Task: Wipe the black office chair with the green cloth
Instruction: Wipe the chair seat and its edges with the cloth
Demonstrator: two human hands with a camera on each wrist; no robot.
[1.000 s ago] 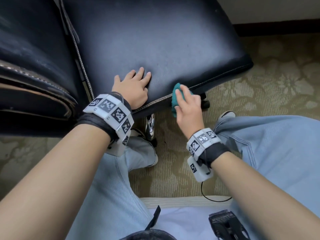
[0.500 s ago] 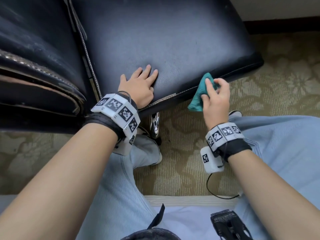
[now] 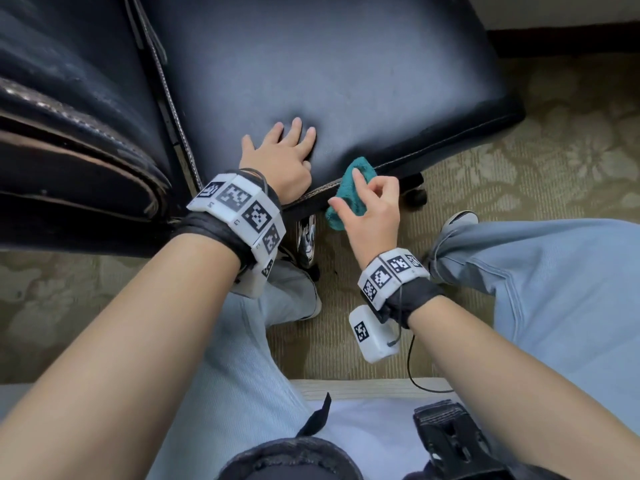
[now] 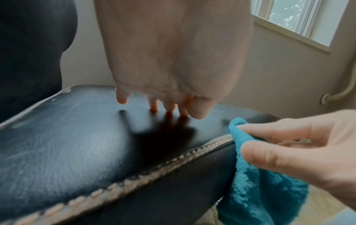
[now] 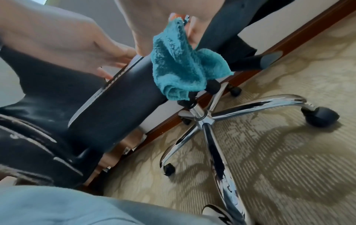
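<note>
Cut off by the head view's top and left edges: the black office chair [image 3: 346,81], backrest top out of sight. Partly hidden behind the right hand [image 3: 372,209]: the green cloth [image 3: 356,174]. Blurred in the right wrist view: the chrome base [image 5: 210,120], with 1 leg running under the bottom edge.

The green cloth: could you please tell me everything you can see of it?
The green cloth is a small teal, fluffy terry-like rag, bunched rather than spread. The right hand pinches its upper part between fingers and thumb, and the rest hangs loosely. It sits at the stitched front edge of the black chair seat, against the seam and side; the left hand does not touch it.
</note>
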